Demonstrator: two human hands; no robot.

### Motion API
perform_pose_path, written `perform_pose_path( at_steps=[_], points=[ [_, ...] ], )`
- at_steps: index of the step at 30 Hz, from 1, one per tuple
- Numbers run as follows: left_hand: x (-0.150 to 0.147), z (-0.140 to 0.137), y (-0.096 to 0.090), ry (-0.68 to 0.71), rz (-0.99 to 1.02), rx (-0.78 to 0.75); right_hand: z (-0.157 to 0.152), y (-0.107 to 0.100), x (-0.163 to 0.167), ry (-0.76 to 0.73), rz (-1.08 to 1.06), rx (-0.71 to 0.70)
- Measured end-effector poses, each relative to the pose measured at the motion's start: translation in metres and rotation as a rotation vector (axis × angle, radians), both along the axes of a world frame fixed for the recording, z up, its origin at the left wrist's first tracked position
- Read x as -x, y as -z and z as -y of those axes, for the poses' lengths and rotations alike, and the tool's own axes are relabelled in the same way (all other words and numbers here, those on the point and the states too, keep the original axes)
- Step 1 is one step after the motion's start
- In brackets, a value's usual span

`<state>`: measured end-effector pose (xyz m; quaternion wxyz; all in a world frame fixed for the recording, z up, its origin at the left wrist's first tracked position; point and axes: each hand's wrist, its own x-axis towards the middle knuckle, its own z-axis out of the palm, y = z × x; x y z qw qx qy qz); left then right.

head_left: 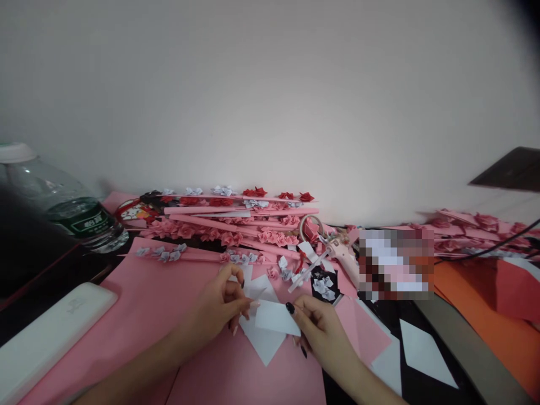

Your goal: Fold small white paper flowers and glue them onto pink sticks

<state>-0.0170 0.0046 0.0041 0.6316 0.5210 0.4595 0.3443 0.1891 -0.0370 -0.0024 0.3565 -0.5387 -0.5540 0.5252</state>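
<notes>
A folded piece of white paper (276, 319) is held up between my two hands over the pink sheets. My right hand (318, 326) pinches its right end, thumb on top and fingers behind. At its left end, the thumb and fingers of my left hand (230, 301) are pinched together at the corner. Below the held piece lie loose white paper squares (265, 351), partly covered by it. The large pink sheets (244, 377) spread under both hands. Small white paper flowers (324, 288) rest on a black patch just beyond my right hand.
Pink stems with red, pink and white paper flowers (236, 236) are piled along the wall. Near them are a tape roll (311, 225) and a pink glue gun (343, 256). A water bottle (71, 208) and white box (59, 337) stand left; orange paper (472, 320) lies right.
</notes>
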Motion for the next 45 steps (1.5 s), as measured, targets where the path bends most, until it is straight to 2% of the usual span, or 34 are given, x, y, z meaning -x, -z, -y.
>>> perform_pose_path(
  at_steps=[4,17,24,28,30,32,37,40,45],
  points=[
    [0.002,0.002,-0.002,0.043,-0.03,0.009,-0.002,0.0,-0.001,0.013,-0.06,0.041],
    [0.002,0.0,-0.002,0.058,0.144,0.032,-0.004,-0.006,-0.001,0.038,-0.093,0.081],
    [0.002,-0.001,-0.002,0.001,0.025,-0.023,-0.004,-0.002,-0.001,0.022,-0.133,0.091],
    [0.003,0.0,-0.001,-0.021,0.033,-0.038,-0.004,-0.001,-0.003,0.022,-0.159,0.093],
    [0.003,0.001,0.0,-0.017,0.044,-0.08,-0.004,-0.001,-0.003,0.021,-0.163,0.096],
    [0.003,0.004,-0.001,0.034,-0.026,-0.179,-0.003,-0.001,-0.002,0.018,-0.157,0.1],
    [-0.001,0.014,-0.016,0.347,-0.325,-0.555,0.002,-0.004,0.003,-0.015,-0.072,0.088],
    [-0.003,0.016,-0.019,0.404,-0.367,-0.585,0.003,-0.005,0.004,-0.043,-0.057,0.062],
    [-0.003,0.012,-0.009,0.331,-0.34,-0.596,0.003,-0.005,0.003,-0.166,-0.277,0.025]
  ],
)
